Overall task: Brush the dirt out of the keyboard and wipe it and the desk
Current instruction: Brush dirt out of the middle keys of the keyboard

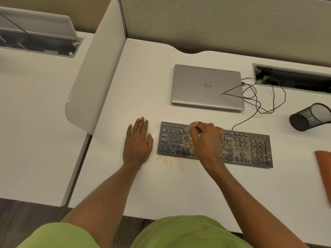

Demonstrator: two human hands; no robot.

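Observation:
A black keyboard [247,149] lies on the white desk [152,86], speckled with tan crumbs over its middle and right keys. My right hand [206,138] is over the keyboard's left half and grips a small wooden-handled brush [192,126], whose bristle end is blurred over the upper key rows. My left hand [138,142] rests flat on the desk just left of the keyboard, fingers straight. A scatter of crumbs [170,161] lies on the desk along the keyboard's front left edge.
A closed silver laptop [206,86] sits behind the keyboard, with a black cable [258,104] looping to a desk cable slot [293,79]. A black mesh pen cup [309,117] lies on its side at the right. An orange cloth [324,169] lies at the right edge. A white divider [96,68] stands at the left.

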